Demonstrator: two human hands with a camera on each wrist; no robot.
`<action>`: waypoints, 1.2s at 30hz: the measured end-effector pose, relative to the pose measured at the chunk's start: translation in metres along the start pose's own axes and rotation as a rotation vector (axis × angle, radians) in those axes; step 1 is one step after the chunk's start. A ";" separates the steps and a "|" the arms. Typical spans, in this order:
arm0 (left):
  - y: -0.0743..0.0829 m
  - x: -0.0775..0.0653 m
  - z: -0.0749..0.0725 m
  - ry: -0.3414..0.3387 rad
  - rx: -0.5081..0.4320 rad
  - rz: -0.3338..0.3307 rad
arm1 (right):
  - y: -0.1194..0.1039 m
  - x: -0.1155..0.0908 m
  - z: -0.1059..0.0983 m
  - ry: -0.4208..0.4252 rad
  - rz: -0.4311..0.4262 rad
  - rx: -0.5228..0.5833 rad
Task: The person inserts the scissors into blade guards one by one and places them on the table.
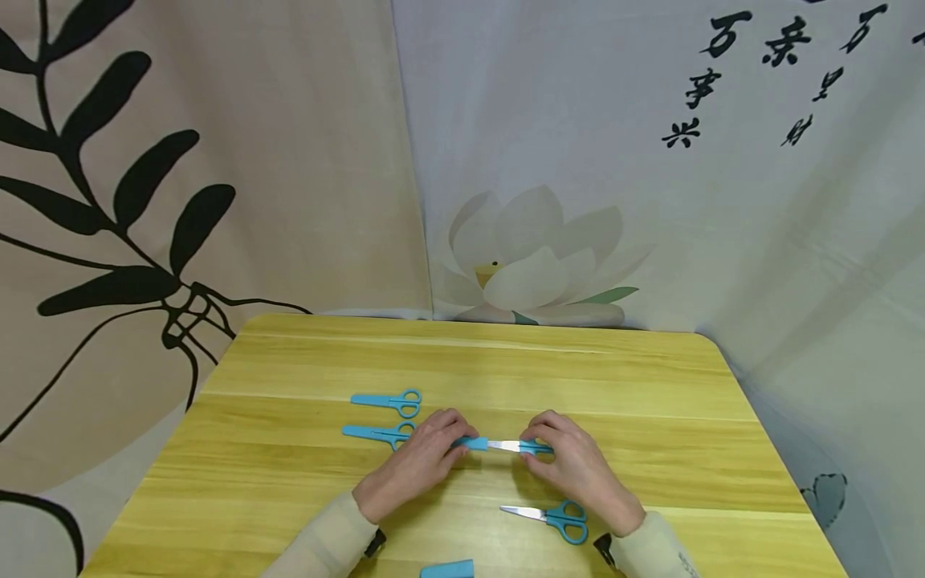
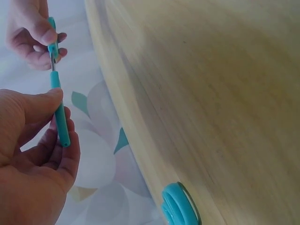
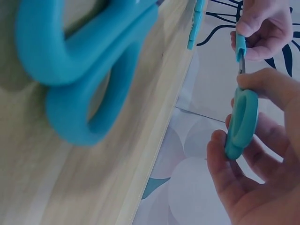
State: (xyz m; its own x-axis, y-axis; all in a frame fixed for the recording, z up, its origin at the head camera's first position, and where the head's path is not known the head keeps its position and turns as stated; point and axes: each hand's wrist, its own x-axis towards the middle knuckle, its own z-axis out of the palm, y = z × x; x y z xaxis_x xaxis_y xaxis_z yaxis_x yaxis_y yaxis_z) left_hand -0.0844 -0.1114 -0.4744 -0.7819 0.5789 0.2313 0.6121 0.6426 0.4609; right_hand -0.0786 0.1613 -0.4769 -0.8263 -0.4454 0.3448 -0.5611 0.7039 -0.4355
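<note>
Between the thumb and fingers of my left hand is a blue blade cover, its mouth pointing right. My right hand pinches a pair of scissors by the blue handles. Their silver blades lie in line with the cover, the tips at its mouth and a stretch of metal bare between the hands. On the table below the right hand lies another pair of scissors, blades bare and pointing left. A second loose blue cover shows at the bottom of the head view, partly cut off.
Left of the hands, two covered scissors lie on the wooden table: a farther pair and a nearer pair, the latter partly behind the left hand. A printed curtain hangs behind the table.
</note>
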 end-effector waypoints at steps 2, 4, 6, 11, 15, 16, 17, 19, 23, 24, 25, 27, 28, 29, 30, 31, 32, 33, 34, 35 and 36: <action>0.000 0.000 0.000 0.002 0.003 0.006 | -0.001 0.001 0.001 0.001 -0.002 0.001; -0.001 0.001 0.000 0.005 0.004 0.011 | -0.001 0.002 0.001 0.001 -0.004 0.003; -0.001 0.001 0.000 0.007 0.007 0.016 | -0.002 0.002 0.002 0.001 -0.006 0.003; -0.001 0.001 0.000 0.007 0.018 0.021 | -0.002 0.003 0.003 0.000 -0.014 0.001; -0.001 0.001 0.000 0.005 0.020 0.022 | -0.003 0.003 0.004 -0.001 -0.016 0.005; 0.000 0.001 -0.001 0.005 0.020 0.022 | -0.003 0.003 0.004 -0.002 -0.016 0.007; 0.000 0.001 -0.001 0.006 0.020 0.022 | -0.004 0.004 0.004 -0.003 -0.015 0.009; -0.001 0.001 -0.001 0.005 0.021 0.024 | -0.005 0.004 0.004 -0.005 -0.014 0.014; -0.001 0.001 -0.001 0.003 0.021 0.026 | -0.006 0.004 0.005 -0.009 -0.013 0.021; 0.000 0.002 -0.001 0.001 0.021 0.027 | -0.006 0.004 0.005 -0.009 -0.014 0.022; 0.000 0.002 -0.001 0.001 0.021 0.028 | -0.006 0.005 0.005 -0.008 -0.015 0.024; 0.000 0.002 -0.001 -0.002 0.018 0.027 | -0.006 0.005 0.005 -0.008 -0.015 0.027; 0.001 0.002 -0.001 -0.004 0.018 0.026 | -0.006 0.005 0.005 -0.009 -0.016 0.027; 0.001 0.002 -0.001 -0.005 0.017 0.025 | -0.006 0.005 0.005 -0.009 -0.017 0.027; 0.001 0.002 -0.001 -0.006 0.018 0.024 | -0.007 0.005 0.005 -0.010 -0.017 0.027; 0.001 0.002 -0.001 -0.007 0.017 0.024 | -0.007 0.005 0.005 -0.012 -0.016 0.027; 0.001 0.002 -0.001 -0.008 0.017 0.025 | -0.007 0.006 0.005 -0.013 -0.015 0.026; 0.002 0.002 -0.001 -0.007 0.017 0.028 | -0.007 0.006 0.005 -0.014 -0.015 0.024; 0.002 0.002 0.000 -0.007 0.018 0.029 | -0.007 0.006 0.006 -0.014 -0.016 0.023; 0.002 0.002 0.000 -0.007 0.019 0.031 | -0.007 0.006 0.006 -0.014 -0.016 0.024; 0.002 0.002 0.000 -0.007 0.019 0.032 | -0.007 0.006 0.006 -0.013 -0.018 0.024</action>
State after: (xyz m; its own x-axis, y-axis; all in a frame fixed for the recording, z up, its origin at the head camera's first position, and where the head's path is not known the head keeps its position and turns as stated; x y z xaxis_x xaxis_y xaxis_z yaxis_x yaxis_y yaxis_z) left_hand -0.0851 -0.1091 -0.4729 -0.7609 0.6029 0.2398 0.6392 0.6327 0.4372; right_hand -0.0797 0.1504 -0.4768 -0.8166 -0.4650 0.3418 -0.5766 0.6825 -0.4491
